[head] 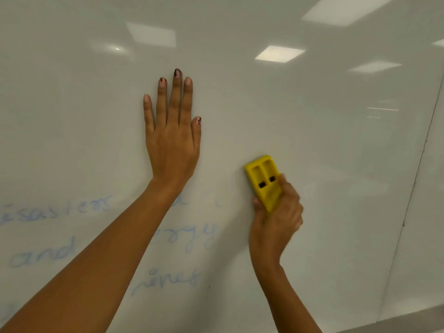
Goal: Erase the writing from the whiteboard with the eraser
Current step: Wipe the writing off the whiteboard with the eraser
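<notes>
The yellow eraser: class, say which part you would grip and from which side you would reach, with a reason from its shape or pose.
Grip the yellow eraser across its long side edges at the lower end, coming from below, as the right hand does. Its far face appears to lie against the whiteboard, so only the recessed back and the edges are free.

One whiteboard (312, 140), split by one seam (418, 169) near its right edge into two panels. One yellow eraser (263, 181), its back showing two long recesses and two small dark slots. Two grips, both bare hands: the left grip (171, 140), with five painted nails showing, and the right grip (276, 219). Four blue words or part-words of writing (55, 210) toward the lower left corner, plus two fainter strokes.
</notes>
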